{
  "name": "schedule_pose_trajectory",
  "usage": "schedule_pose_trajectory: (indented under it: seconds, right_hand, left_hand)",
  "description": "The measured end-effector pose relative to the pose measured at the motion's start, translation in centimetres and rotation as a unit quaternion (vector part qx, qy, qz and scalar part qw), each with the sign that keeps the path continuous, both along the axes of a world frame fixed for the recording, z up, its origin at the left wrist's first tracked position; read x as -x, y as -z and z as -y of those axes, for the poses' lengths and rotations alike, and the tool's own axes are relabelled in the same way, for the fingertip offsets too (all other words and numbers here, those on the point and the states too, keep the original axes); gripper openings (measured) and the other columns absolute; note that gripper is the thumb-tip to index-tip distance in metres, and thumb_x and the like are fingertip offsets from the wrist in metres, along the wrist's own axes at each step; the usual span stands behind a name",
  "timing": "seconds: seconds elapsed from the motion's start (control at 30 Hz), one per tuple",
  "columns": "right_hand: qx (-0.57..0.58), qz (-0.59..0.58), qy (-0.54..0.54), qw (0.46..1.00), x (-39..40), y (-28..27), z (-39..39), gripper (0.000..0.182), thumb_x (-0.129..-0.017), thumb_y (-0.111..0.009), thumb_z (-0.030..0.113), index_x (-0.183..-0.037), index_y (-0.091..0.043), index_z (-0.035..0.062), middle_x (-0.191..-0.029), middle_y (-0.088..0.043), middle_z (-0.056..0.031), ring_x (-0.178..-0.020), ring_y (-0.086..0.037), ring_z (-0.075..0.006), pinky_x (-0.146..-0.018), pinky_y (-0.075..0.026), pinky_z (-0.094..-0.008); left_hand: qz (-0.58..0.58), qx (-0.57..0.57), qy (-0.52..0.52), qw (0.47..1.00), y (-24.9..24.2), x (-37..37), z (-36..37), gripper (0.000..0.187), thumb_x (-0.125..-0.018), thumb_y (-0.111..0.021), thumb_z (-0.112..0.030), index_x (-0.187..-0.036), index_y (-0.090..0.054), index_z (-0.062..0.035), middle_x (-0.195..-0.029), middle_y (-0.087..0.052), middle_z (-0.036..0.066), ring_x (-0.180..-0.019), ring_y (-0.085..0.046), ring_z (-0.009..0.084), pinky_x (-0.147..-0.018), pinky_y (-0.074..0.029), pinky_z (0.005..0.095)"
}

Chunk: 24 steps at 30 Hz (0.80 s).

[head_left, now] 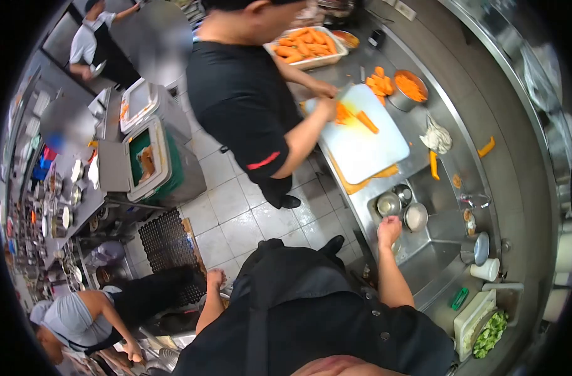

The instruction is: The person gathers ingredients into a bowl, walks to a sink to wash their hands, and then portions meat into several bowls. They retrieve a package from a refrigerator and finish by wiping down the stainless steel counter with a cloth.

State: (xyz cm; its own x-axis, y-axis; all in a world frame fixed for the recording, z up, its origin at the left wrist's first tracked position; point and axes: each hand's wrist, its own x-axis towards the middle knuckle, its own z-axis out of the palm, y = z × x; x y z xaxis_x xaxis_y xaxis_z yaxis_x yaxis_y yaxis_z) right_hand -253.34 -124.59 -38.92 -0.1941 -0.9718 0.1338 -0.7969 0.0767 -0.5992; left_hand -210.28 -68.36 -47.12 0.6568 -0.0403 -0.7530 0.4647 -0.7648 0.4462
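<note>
My right hand (389,231) is closed over the near end of the sink (439,247). Whatever its fingers hold, if anything, is hidden. Just beyond it several metal cups stand together, among them a cup with pale contents (415,217) and another cup (388,204). My left hand (216,278) hangs at my side above the tiled floor, fingers curled in with nothing visible in them. Past the sink, a co-worker's hands (326,100) work at a white cutting board (377,153), where a carrot (367,122) and some cut pieces lie.
A tray of carrots (306,47) and a pot of cut carrot (410,86) stand at the back. A yellow-handled tool (434,166) lies by a cloth (436,136). Chopped greens (490,335) sit at right. An open bin (149,160) and another co-worker (88,313) are leftward.
</note>
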Motion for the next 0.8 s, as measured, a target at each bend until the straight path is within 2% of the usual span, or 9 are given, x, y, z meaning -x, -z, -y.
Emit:
schedule_pose_trajectory:
  seconds: [0.07, 0.2, 0.33, 0.4, 0.47, 0.53, 0.6, 0.7, 0.8]
  right_hand:
    - [0.058, -0.070, -0.040, 0.995, -4.6, -1.5, -3.9, 0.011, -0.085, -0.062, 0.013, -0.083, -0.065, 0.0023, -0.086, -0.071, -0.0214, -0.084, -0.067, -0.0403, -0.079, -0.051, -0.0495]
    - [0.013, -0.055, -0.157, 0.986, -11.6, -3.5, -10.0, 0.014, -0.085, -0.062, 0.013, -0.077, -0.064, 0.0017, -0.078, -0.068, -0.0230, -0.076, -0.066, -0.0448, -0.071, -0.052, -0.0528]
    - [-0.282, -0.005, -0.305, 0.909, -12.5, 3.1, -12.3, 0.013, -0.085, -0.061, 0.012, -0.077, -0.067, 0.0029, -0.072, -0.069, -0.0161, -0.072, -0.070, -0.0314, -0.068, -0.054, -0.0446]
    - [-0.417, 0.026, -0.312, 0.853, -10.7, 9.0, -12.5, 0.018, -0.086, -0.062, -0.001, -0.071, -0.059, 0.0080, -0.066, -0.062, -0.0016, -0.064, -0.061, -0.0124, -0.058, -0.053, -0.0342]
    - [-0.495, 0.180, -0.222, 0.820, -9.6, 12.0, -14.1, 0.013, -0.087, -0.063, 0.013, -0.082, -0.071, 0.0047, -0.069, -0.068, -0.0103, -0.058, -0.068, -0.0251, -0.047, -0.049, -0.0389]
    - [-0.485, -0.042, -0.221, 0.845, -14.8, 3.5, -16.6, 0.012, -0.088, -0.065, 0.015, -0.086, -0.070, 0.0040, -0.070, -0.067, -0.0105, -0.051, -0.064, -0.0241, -0.039, -0.044, -0.0366]
    - [-0.560, 0.015, -0.075, 0.825, -13.0, 11.5, -17.8, 0.013, -0.089, -0.067, 0.017, -0.087, -0.071, 0.0046, -0.067, -0.066, -0.0108, -0.051, -0.063, -0.0225, -0.040, -0.046, -0.0366]
    - [-0.623, -0.071, -0.133, 0.767, -15.2, 16.3, -18.3, 0.013, -0.088, -0.068, 0.018, -0.087, -0.071, 0.0047, -0.067, -0.066, -0.0109, -0.053, -0.065, -0.0206, -0.044, -0.050, -0.0360]
    - [-0.626, -0.083, -0.174, 0.756, -24.4, 14.6, -15.3, 0.013, -0.088, -0.068, 0.017, -0.087, -0.071, 0.0047, -0.067, -0.066, -0.0106, -0.054, -0.065, -0.0202, -0.045, -0.050, -0.0359]
  left_hand:
    - [-0.050, 0.056, -0.090, 0.993, 0.0, -2.7, -2.1, 0.017, -0.095, -0.054, -0.018, -0.088, -0.064, -0.0058, -0.067, -0.062, 0.006, -0.053, -0.062, 0.0195, -0.043, -0.045, 0.0335]
    - [-0.009, 0.060, -0.044, 0.997, 3.0, -9.0, -3.2, 0.021, -0.096, -0.054, -0.022, -0.095, -0.065, -0.0043, -0.071, -0.064, 0.007, -0.055, -0.064, 0.0211, -0.045, -0.048, 0.0344]
    - [0.034, 0.082, 0.031, 0.996, 3.2, -16.5, 2.1, 0.025, -0.096, -0.054, -0.023, -0.090, -0.068, -0.0030, -0.074, -0.069, 0.008, -0.057, -0.066, 0.0204, -0.048, -0.051, 0.0362]
    - [0.058, 0.113, 0.078, 0.989, 2.5, -20.6, 6.3, 0.025, -0.096, -0.055, -0.024, -0.090, -0.069, -0.0028, -0.074, -0.069, 0.009, -0.056, -0.066, 0.0214, -0.052, -0.052, 0.0368]
    - [0.056, 0.127, 0.117, 0.983, 2.4, -25.1, 10.4, 0.022, -0.094, -0.057, -0.022, -0.093, -0.069, -0.0024, -0.075, -0.070, 0.009, -0.057, -0.066, 0.0227, -0.055, -0.054, 0.0374]
    - [0.060, 0.119, 0.125, 0.983, 0.3, -29.3, 14.4, 0.020, -0.093, -0.059, -0.020, -0.094, -0.069, -0.0021, -0.077, -0.071, 0.009, -0.058, -0.066, 0.0235, -0.057, -0.055, 0.0377]
    - [0.071, 0.174, 0.124, 0.974, -2.7, -33.1, 17.8, 0.017, -0.090, -0.064, -0.015, -0.098, -0.069, -0.0011, -0.083, -0.072, 0.010, -0.062, -0.068, 0.0234, -0.060, -0.056, 0.0373]
    - [0.074, 0.195, 0.129, 0.969, -1.9, -40.9, 20.8, 0.020, -0.089, -0.067, -0.013, -0.103, -0.067, 0.0007, -0.088, -0.071, 0.010, -0.068, -0.068, 0.0207, -0.060, -0.056, 0.0348]
    - [0.043, 0.222, 0.061, 0.972, -6.6, -46.7, 21.9, 0.021, -0.091, -0.067, -0.013, -0.106, -0.066, 0.0020, -0.089, -0.069, 0.008, -0.072, -0.066, 0.0171, -0.059, -0.055, 0.0318]
